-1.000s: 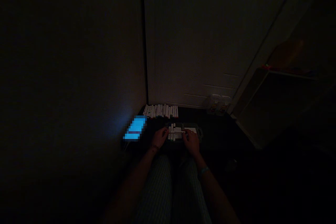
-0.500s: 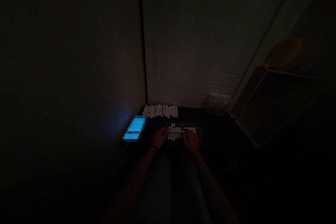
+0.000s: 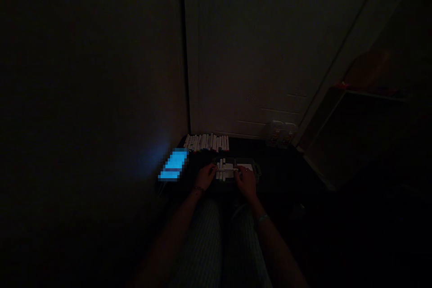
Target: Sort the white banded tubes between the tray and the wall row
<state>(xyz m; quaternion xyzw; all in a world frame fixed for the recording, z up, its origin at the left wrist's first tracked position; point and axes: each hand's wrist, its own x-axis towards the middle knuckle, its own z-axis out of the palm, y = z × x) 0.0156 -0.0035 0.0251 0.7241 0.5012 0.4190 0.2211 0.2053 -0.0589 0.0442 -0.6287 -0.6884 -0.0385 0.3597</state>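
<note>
A slim white marker (image 3: 230, 169) lies level between my hands, over an open clear plastic case (image 3: 258, 171). My left hand (image 3: 205, 175) pinches its left end, and my right hand (image 3: 246, 178) has closed fingers on its right end. Beneath it, a few white markers (image 3: 221, 175) stand side by side in the left part of the case. White surfaces show in the rest of the case; the dimness hides what they are. Behind the case, a long row of white markers (image 3: 205, 142) with some coloured ends lies along the wall.
A brightly lit, pixelated screen (image 3: 173, 165) leans at the left near the wall. Two clear packages (image 3: 281, 134) stand against the back wall, right of the marker row. A dark box-like piece of furniture (image 3: 357, 130) is at the right. My legs are below the case.
Both hands keep their hold on the marker in nearly the same place. The view has shifted very slightly and become a bit darker.
</note>
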